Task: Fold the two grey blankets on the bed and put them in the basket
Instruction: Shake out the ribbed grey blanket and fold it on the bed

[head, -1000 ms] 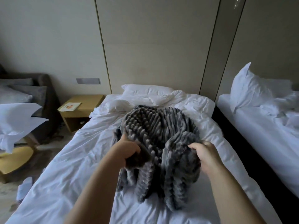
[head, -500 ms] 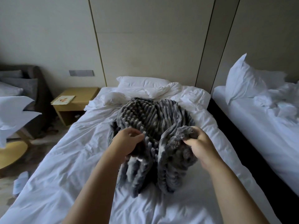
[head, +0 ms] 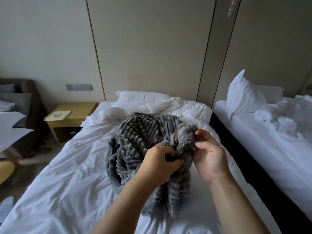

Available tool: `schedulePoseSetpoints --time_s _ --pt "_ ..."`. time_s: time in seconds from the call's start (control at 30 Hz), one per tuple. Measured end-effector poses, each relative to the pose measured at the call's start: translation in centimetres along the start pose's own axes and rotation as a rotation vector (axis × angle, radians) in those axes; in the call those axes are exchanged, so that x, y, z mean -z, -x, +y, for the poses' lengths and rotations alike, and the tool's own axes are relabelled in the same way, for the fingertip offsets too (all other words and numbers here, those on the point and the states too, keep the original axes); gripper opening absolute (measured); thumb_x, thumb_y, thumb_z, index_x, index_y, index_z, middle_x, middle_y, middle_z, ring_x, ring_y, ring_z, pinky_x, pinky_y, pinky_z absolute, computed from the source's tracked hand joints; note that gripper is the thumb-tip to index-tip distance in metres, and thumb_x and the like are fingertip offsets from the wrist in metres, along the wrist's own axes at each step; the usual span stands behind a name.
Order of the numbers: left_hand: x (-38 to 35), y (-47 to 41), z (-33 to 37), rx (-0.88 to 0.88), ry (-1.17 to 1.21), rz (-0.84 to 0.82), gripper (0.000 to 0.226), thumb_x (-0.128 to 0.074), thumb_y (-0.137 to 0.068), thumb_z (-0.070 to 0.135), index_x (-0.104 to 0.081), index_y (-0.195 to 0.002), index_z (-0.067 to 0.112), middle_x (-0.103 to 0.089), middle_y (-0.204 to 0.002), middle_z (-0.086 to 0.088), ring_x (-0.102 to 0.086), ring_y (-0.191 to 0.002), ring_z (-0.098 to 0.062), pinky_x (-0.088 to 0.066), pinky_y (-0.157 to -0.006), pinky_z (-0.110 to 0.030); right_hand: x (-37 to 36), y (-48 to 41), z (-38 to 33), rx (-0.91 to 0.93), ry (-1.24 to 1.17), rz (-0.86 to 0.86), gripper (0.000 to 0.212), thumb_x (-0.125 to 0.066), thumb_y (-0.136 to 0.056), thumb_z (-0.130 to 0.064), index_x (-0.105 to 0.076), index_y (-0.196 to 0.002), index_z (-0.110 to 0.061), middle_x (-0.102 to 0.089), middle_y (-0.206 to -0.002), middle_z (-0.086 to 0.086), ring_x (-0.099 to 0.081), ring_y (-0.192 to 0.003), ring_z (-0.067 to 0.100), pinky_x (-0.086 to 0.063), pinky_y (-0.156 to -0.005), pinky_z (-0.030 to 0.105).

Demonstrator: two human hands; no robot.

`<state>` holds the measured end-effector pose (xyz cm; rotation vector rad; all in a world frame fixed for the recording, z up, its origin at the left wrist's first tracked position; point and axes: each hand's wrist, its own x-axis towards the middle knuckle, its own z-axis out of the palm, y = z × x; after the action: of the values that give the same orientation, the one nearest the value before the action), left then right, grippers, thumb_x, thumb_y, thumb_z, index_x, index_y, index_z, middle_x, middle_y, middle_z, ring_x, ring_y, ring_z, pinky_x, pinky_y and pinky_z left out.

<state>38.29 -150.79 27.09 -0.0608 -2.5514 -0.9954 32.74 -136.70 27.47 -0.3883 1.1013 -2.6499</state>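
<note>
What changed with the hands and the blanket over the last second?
The left hand moved right across the blanket and now grips a fold close beside the right hand; a second ago the two hands held it well apart. The right hand turned up a fluffy edge and pinches it. The blanket stays bunched and unfolded in the same spot on the bed.

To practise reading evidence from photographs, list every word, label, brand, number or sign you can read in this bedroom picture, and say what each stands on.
Nothing here can be read.
On the leaflet on the bedside table: an orange picture shows; any print is too small and blurred to read.
On the wall plate: plain grey, no marks visible.
On the grey blanket: no label shows.
</note>
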Motion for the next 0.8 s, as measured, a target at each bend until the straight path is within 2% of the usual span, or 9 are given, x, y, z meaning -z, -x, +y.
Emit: schedulePoseSetpoints --time_s 0.07,0.13,0.2,0.27,0.37,0.5,0.63,0.73,0.8 --pt "0.2 -0.2 0.1 0.008 0.014 -0.032 0.024 -0.078 -0.069 0.023 -0.056 -0.059 0.021 -0.048 -0.069 0.012 -0.047 -0.068 0.012 -0.036 -0.061 -0.005 -0.2 -0.3 -0.4 -0.005 0.112 0.051 0.025 -0.064 -0.070 -0.003 -0.062 -0.092 -0.015 -0.071 -0.086 0.007 -0.068 -0.076 0.020 -0.054 -0.069 0.030" --pt "0.4 -0.3 0.0 0.044 0.045 -0.081 0.026 -0.075 -0.066 0.017 -0.053 -0.057 0.029 -0.053 -0.071 0.012 -0.049 -0.066 0.011 -0.037 -0.057 -0.005 0.2 -0.7 -0.4 -0.129 0.433 0.155 0.027 -0.071 -0.074 0.001 -0.064 -0.097 -0.010 -0.072 -0.084 0.009 -0.069 -0.069 0.021 -0.053 -0.062 0.029" --pt "0.2 -0.4 -0.3 0.116 0.109 -0.094 0.029 -0.074 -0.064 0.012 -0.056 -0.059 0.034 -0.057 -0.066 0.013 -0.052 -0.058 0.010 -0.038 -0.052 -0.005 0.3 -0.6 -0.6 -0.377 0.608 0.238 0.013 -0.067 -0.080 0.005 -0.066 -0.093 0.003 -0.072 -0.076 0.018 -0.069 -0.057 0.026 -0.053 -0.050 0.028" --pt "0.2 -0.5 -0.7 0.183 0.196 -0.094 0.032 -0.075 -0.066 0.008 -0.060 -0.065 0.036 -0.060 -0.064 0.014 -0.053 -0.054 0.007 -0.040 -0.051 -0.007 1.2 -0.7 -0.7 -0.513 0.693 0.317 0.011 -0.059 -0.087 0.000 -0.069 -0.088 0.004 -0.069 -0.068 0.018 -0.065 -0.051 0.026 -0.050 -0.047 0.026" --pt "0.7 -0.9 -1.4 0.329 0.534 -0.016 0.037 -0.071 -0.074 -0.008 -0.068 -0.077 0.029 -0.067 -0.075 0.001 -0.061 -0.064 -0.011 -0.052 -0.057 -0.023 2.8 -1.4 -1.3 -0.466 0.838 0.409 0.017 -0.052 -0.089 -0.004 -0.069 -0.089 -0.005 -0.065 -0.066 0.012 -0.058 -0.058 0.025 -0.043 -0.054 0.026" --pt "1.7 -1.7 -2.7 0.509 0.870 0.125 0.043 -0.057 -0.080 -0.018 -0.072 -0.084 0.021 -0.067 -0.081 -0.013 -0.063 -0.070 -0.025 -0.054 -0.058 -0.029 4.1 -1.8 -2.6 -0.445 0.991 0.438 0.033 -0.041 -0.087 0.004 -0.069 -0.089 -0.013 -0.064 -0.073 0.010 -0.056 -0.066 0.026 -0.040 -0.056 0.025" --pt "2.5 -2.3 -3.5 0.531 0.973 0.229 0.040 -0.047 -0.084 -0.014 -0.072 -0.091 0.016 -0.068 -0.072 -0.007 -0.062 -0.064 -0.022 -0.049 -0.059 -0.032 3.8 -1.9 -3.6 -0.143 0.801 0.489 0.046 -0.040 -0.083 0.010 -0.071 -0.095 -0.022 -0.069 -0.100 0.013 -0.065 -0.089 0.032 -0.052 -0.070 0.032" --pt "2.7 -2.4 -3.5 0.533 1.021 0.196 0.044 -0.043 -0.081 -0.010 -0.074 -0.083 0.022 -0.066 -0.069 -0.007 -0.061 -0.060 -0.022 -0.048 -0.053 -0.030 2.3 -1.9 -4.1 0.087 0.193 0.297 0.045 -0.046 -0.083 0.006 -0.067 -0.118 -0.015 -0.065 -0.122 0.015 -0.064 -0.108 0.032 -0.051 -0.092 0.043" --pt "2.5 -2.4 -3.2 0.540 1.038 0.109 0.045 -0.042 -0.081 -0.009 -0.075 -0.082 0.021 -0.065 -0.068 -0.008 -0.061 -0.058 -0.024 -0.048 -0.048 -0.029 1.2 -1.8 -4.1 0.072 -0.085 0.209 0.056 -0.049 -0.079 -0.006 -0.054 -0.135 -0.009 -0.059 -0.133 0.017 -0.057 -0.120 0.033 -0.042 -0.105 0.050"
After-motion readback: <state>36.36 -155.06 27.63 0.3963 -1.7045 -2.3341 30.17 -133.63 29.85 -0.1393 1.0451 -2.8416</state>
